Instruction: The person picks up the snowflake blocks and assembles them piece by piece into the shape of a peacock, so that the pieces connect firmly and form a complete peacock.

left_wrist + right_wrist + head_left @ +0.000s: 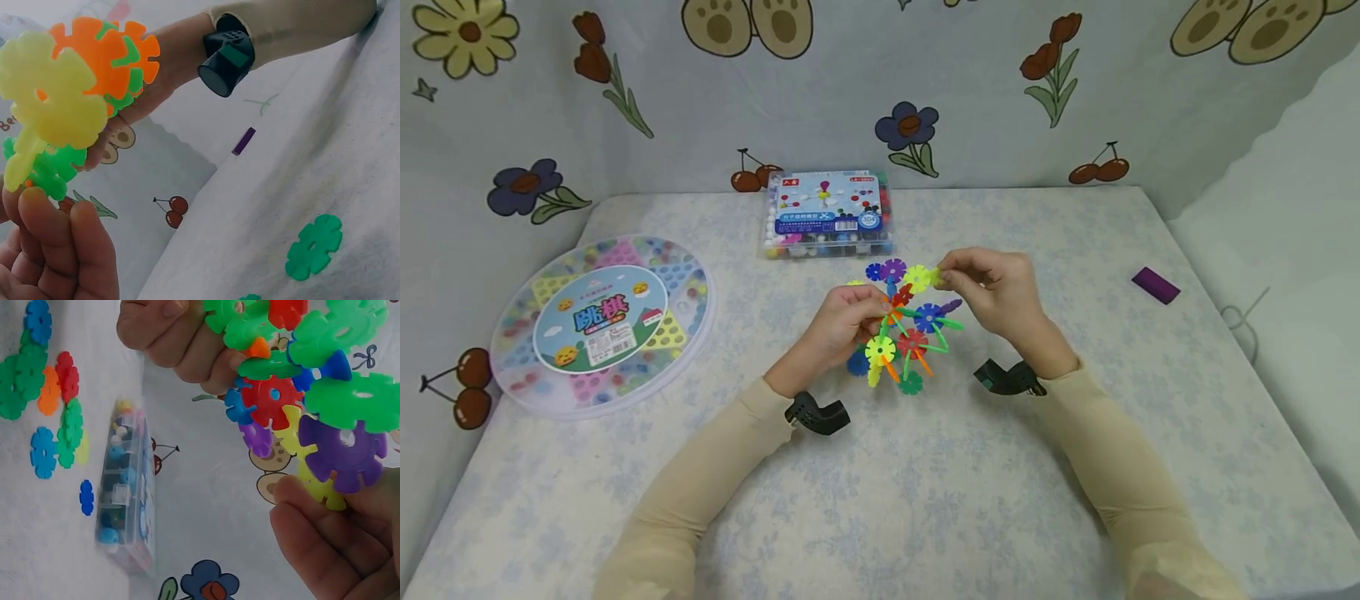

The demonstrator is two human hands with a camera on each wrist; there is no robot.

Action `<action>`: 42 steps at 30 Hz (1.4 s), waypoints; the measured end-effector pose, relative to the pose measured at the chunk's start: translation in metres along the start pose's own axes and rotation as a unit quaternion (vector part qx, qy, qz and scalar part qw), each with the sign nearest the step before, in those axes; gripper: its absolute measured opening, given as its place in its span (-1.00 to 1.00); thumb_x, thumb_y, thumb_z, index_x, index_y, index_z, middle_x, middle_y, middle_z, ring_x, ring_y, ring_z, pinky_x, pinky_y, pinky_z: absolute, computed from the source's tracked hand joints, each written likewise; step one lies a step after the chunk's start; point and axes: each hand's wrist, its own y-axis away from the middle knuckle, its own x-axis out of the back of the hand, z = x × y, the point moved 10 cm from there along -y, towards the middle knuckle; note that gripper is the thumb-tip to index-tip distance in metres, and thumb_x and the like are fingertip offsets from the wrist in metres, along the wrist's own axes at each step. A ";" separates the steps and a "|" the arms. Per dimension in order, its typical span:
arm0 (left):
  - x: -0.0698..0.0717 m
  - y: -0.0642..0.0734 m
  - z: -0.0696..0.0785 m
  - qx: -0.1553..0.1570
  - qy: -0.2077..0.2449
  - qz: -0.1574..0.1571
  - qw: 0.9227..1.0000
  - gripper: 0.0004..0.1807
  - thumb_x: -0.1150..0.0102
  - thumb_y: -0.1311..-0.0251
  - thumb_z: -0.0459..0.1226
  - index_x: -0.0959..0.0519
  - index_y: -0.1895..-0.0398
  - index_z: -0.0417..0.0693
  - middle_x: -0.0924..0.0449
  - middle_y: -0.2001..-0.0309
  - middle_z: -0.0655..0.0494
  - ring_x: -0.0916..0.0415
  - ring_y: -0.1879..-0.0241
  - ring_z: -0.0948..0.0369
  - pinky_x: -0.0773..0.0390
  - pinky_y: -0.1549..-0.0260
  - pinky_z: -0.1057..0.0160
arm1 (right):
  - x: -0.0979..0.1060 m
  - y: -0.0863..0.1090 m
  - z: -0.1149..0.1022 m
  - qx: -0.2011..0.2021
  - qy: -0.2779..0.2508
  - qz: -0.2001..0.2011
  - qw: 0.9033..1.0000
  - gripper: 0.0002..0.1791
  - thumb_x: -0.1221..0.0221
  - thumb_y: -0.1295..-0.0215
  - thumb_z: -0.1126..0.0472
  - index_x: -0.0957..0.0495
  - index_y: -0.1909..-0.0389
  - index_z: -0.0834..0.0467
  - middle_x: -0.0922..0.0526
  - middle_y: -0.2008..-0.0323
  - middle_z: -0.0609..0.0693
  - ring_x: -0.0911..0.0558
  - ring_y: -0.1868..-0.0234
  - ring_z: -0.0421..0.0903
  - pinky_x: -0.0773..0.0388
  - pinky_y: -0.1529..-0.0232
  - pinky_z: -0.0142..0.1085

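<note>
A cluster of interlocking plastic snowflake discs [912, 343] in several bright colours is held up over the table. My left hand [842, 325] grips it from its left side; some fingertips are hidden behind the discs. At its upper right, my right hand [996, 287] pinches a yellow disc [322, 484] between thumb and fingers. That disc joins another yellow one, beside a purple disc [344, 447] in the right wrist view. In the left wrist view, orange discs [100, 53] and a pale yellow disc [53, 94] rise above the left fingertips.
Loose discs lie on the table below, among them a green one [314, 248] and a blue one [44, 452]. Behind stands a clear box of beads [829, 218]. A round Chinese checkers set [700, 333] lies left, a small purple block [1156, 285] right.
</note>
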 end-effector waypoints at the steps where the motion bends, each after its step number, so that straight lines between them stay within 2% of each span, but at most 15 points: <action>1: -0.001 0.000 0.000 -0.002 -0.001 -0.002 1.000 -0.63 0.03 -0.34 -0.46 -0.55 0.61 0.02 -0.31 0.70 0.22 -0.17 0.66 0.30 -0.12 0.66 0.41 | 0.001 0.000 -0.002 0.009 0.008 -0.001 1.000 -0.93 -0.31 -0.17 0.58 -0.67 0.34 0.43 -0.78 0.41 0.25 -0.78 0.45 0.05 -0.63 0.26 -0.62; 7: -0.001 -0.001 0.000 -0.006 0.009 0.004 1.000 -0.61 0.04 -0.34 -0.47 -0.55 0.63 0.01 -0.32 0.70 0.22 -0.18 0.67 0.30 -0.13 0.67 0.42 | 0.004 -0.002 -0.014 0.046 0.047 -0.015 0.998 -0.92 -0.32 -0.18 0.55 -0.68 0.34 0.37 -0.78 0.40 0.20 -0.81 0.41 0.00 -0.71 0.21 -0.46; 10: -0.003 -0.001 -0.001 0.000 0.015 0.003 1.000 -0.62 0.04 -0.35 -0.46 -0.54 0.64 0.00 -0.31 0.70 0.22 -0.17 0.67 0.30 -0.12 0.66 0.42 | 0.005 -0.002 -0.011 0.029 0.053 -0.020 0.998 -0.93 -0.32 -0.20 0.54 -0.68 0.33 0.35 -0.78 0.40 0.19 -0.80 0.40 0.00 -0.70 0.21 -0.48; 15: -0.001 0.001 0.000 0.000 0.019 0.019 1.000 -0.63 0.03 -0.38 -0.42 -0.50 0.64 0.00 -0.26 0.67 0.19 -0.13 0.66 0.27 -0.07 0.65 0.38 | 0.012 -0.004 -0.001 -0.021 0.051 -0.012 0.998 -0.94 -0.28 -0.27 0.52 -0.66 0.27 0.37 -0.77 0.34 0.20 -0.80 0.35 0.01 -0.58 0.12 -0.68; 19: 0.000 0.002 0.002 -0.002 0.022 0.028 0.999 -0.63 0.02 -0.39 -0.42 -0.49 0.64 -0.01 -0.29 0.66 0.19 -0.14 0.66 0.27 -0.07 0.66 0.38 | 0.023 -0.002 0.010 -0.071 0.008 0.019 0.997 -0.94 -0.26 -0.26 0.54 -0.65 0.27 0.41 -0.76 0.36 0.26 -0.77 0.38 -0.23 -0.61 0.21 -0.65; 23: 0.000 0.002 0.002 -0.004 0.013 0.029 0.999 -0.62 0.03 -0.40 -0.42 -0.52 0.62 0.01 -0.35 0.68 0.21 -0.20 0.66 0.28 -0.08 0.65 0.35 | 0.021 -0.001 0.018 -0.115 -0.070 0.018 0.991 -0.93 -0.25 -0.27 0.54 -0.65 0.25 0.44 -0.74 0.37 0.31 -0.68 0.40 -0.47 -0.66 0.28 -0.55; 26: -0.002 0.003 0.004 -0.010 0.007 0.025 1.000 -0.62 0.03 -0.41 -0.42 -0.54 0.60 0.03 -0.37 0.69 0.22 -0.23 0.65 0.28 -0.06 0.64 0.31 | 0.018 0.000 0.019 -0.128 -0.101 0.015 0.987 -0.93 -0.25 -0.26 0.55 -0.65 0.25 0.46 -0.73 0.38 0.32 -0.69 0.41 -0.46 -0.67 0.29 -0.53; 36: -0.002 0.004 0.009 -0.022 0.015 0.024 0.999 -0.63 0.05 -0.39 -0.46 -0.55 0.57 0.02 -0.36 0.69 0.21 -0.20 0.67 0.28 -0.09 0.66 0.34 | 0.010 0.000 0.019 -0.133 -0.135 0.012 0.982 -0.92 -0.23 -0.25 0.59 -0.59 0.24 0.49 -0.73 0.32 0.38 -0.75 0.34 -0.43 -0.72 0.25 -0.46; 42: -0.002 0.005 0.010 -0.023 0.015 0.020 0.999 -0.63 0.05 -0.38 -0.47 -0.52 0.59 -0.01 -0.33 0.70 0.21 -0.22 0.67 0.29 -0.12 0.68 0.38 | 0.005 0.001 0.016 -0.117 -0.133 -0.001 0.984 -0.92 -0.20 -0.25 0.62 -0.59 0.25 0.50 -0.73 0.32 0.39 -0.75 0.31 -0.45 -0.72 0.21 -0.47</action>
